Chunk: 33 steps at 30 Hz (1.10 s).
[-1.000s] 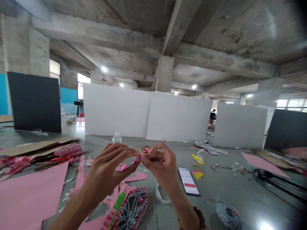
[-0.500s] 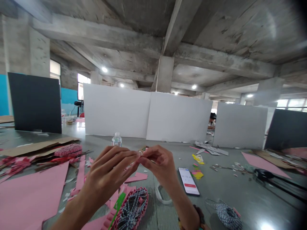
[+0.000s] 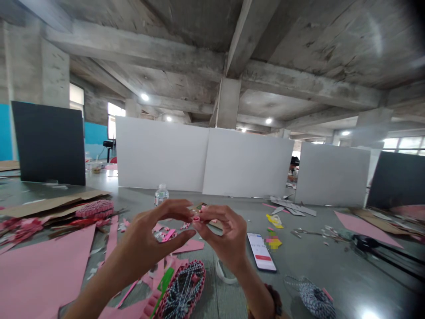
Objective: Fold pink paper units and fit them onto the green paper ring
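Observation:
Between the thumb and fingers of my right hand (image 3: 226, 232) is a small pink piece (image 3: 196, 219), pinched above the table. My left hand (image 3: 159, 230) is beside it on the left, thumb and fingers spread apart in a C shape, fingertips close to the piece. Below the hands lies an oval woven item (image 3: 184, 290) with a pink rim and black-and-white cord. A green strip (image 3: 164, 288) rests along its left edge. Just right of it stands a white ring of tape (image 3: 225, 272), partly behind my right wrist.
A phone (image 3: 261, 251) lies right of my hands, with a cord coil (image 3: 317, 300) nearer the front. Pink sheets (image 3: 43, 270) cover the left side. A bottle (image 3: 161, 194) stands behind my left hand. Black-handled scissors (image 3: 365, 243) lie at right. White panels (image 3: 162, 153) stand across the back.
My left thumb and fingers have opened away from the fingertips of my right hand, uncovering the small pink piece. The right hand has shifted slightly right and down.

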Each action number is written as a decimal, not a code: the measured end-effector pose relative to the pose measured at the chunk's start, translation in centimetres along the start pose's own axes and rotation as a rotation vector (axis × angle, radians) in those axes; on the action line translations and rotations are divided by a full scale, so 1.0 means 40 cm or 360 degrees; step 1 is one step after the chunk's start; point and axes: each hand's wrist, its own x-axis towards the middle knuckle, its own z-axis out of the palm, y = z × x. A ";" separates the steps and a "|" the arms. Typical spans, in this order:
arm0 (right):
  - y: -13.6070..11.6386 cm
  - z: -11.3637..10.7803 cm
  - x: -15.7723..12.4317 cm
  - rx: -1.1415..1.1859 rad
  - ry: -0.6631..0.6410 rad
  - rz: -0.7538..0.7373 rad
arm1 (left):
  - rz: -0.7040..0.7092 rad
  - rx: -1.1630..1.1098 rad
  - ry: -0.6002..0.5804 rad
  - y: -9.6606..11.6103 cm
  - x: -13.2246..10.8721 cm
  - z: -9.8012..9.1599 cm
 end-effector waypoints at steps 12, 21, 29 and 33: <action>-0.009 0.001 0.010 -0.0053 -0.0029 -0.0556 | -0.0368 -0.0786 -0.0316 0.003 0.004 -0.008; -0.015 0.001 0.008 -0.0106 -0.0066 -0.0594 | -0.0440 -0.0988 -0.0331 -0.011 0.015 0.000; -0.026 -0.002 0.013 -0.0099 -0.0088 -0.0576 | -0.0494 -0.1018 -0.0357 -0.010 0.009 -0.001; -0.034 -0.012 0.019 -0.0092 -0.0219 -0.0461 | -0.0479 -0.1018 -0.0324 -0.014 0.011 0.001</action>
